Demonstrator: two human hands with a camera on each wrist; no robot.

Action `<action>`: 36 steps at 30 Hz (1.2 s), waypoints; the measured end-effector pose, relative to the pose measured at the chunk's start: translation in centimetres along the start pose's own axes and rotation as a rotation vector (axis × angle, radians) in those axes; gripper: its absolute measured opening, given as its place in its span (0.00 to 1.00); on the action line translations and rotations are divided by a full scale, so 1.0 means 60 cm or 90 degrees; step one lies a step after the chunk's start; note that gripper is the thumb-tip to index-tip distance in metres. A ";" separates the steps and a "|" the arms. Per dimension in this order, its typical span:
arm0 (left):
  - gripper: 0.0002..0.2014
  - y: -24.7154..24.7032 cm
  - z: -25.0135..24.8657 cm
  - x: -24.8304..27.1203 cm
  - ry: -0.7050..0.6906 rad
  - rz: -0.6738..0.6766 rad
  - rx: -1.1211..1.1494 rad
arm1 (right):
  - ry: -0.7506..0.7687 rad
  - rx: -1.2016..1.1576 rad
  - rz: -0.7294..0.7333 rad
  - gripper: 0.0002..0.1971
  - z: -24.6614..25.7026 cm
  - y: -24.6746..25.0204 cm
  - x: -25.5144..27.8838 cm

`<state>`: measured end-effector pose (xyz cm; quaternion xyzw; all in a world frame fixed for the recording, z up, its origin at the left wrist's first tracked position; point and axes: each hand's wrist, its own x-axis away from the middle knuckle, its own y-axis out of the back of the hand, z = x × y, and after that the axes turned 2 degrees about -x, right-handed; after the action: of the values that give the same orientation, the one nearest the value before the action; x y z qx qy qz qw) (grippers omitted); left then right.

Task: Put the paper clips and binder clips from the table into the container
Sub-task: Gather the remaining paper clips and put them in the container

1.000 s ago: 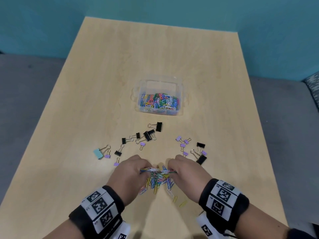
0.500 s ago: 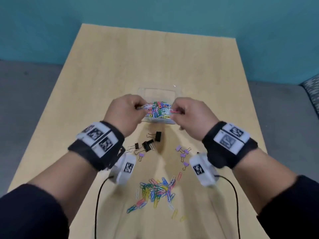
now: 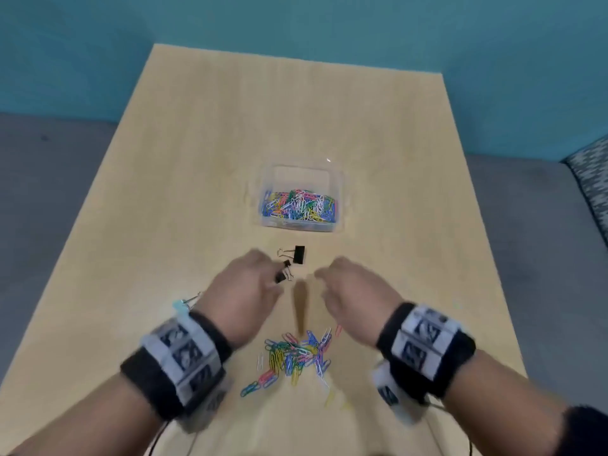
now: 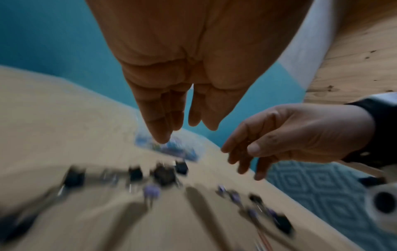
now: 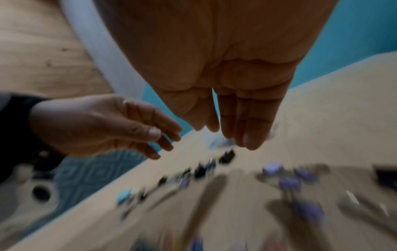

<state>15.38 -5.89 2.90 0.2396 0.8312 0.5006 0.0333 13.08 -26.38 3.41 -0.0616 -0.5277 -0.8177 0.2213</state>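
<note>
Head view: left hand [image 3: 243, 291] and right hand [image 3: 355, 294] hover empty, fingers relaxed, near side of the clear container [image 3: 339, 199]. Loose paper clips [image 3: 292, 353] lie nearer still; black binder clip [image 3: 298, 255] just before the container.

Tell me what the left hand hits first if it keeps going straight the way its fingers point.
Probably the black binder clips right at the fingertips of the left hand; beyond them sits the clear container. Height above the table is unclear.

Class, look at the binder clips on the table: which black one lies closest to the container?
The black binder clip just in front of the container, its wire handles pointing left. The other clips sit nearer the hands.
</note>
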 end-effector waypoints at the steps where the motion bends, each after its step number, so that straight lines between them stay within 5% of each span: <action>1: 0.14 -0.028 -0.001 0.028 -0.015 0.046 -0.012 | 0.022 0.026 0.041 0.13 0.002 -0.030 0.025; 6: 0.20 -0.128 -0.004 0.094 -0.090 0.150 -0.152 | 0.092 0.152 0.107 0.32 0.001 -0.131 0.086; 10: 0.20 -0.138 -0.001 0.166 -0.100 0.086 -0.149 | 0.130 0.156 0.088 0.27 0.013 -0.162 0.148; 13: 0.24 -0.121 0.019 0.190 0.000 0.027 -0.088 | 0.022 0.065 0.053 0.27 -0.004 -0.146 0.167; 16: 0.35 -0.121 0.035 0.207 0.108 0.037 -0.014 | -0.099 0.032 0.079 0.41 -0.025 -0.143 0.186; 21: 0.41 -0.149 -0.001 0.191 0.105 0.068 -0.021 | -0.104 -0.021 0.054 0.44 0.003 -0.169 0.167; 25: 0.33 -0.163 -0.026 0.146 0.121 0.045 -0.018 | -0.089 -0.051 0.010 0.33 0.031 -0.179 0.117; 29: 0.11 -0.169 -0.023 0.114 0.105 0.008 -0.014 | -0.073 -0.027 -0.013 0.15 0.048 -0.175 0.086; 36: 0.03 -0.174 -0.004 0.103 0.101 -0.026 -0.029 | -0.039 0.039 0.033 0.15 0.043 -0.156 0.076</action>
<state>6.03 -7.42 -4.72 0.1817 0.8243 0.5359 -0.0170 4.67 -22.20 -1.80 -0.0934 -0.5569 -0.7931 0.2282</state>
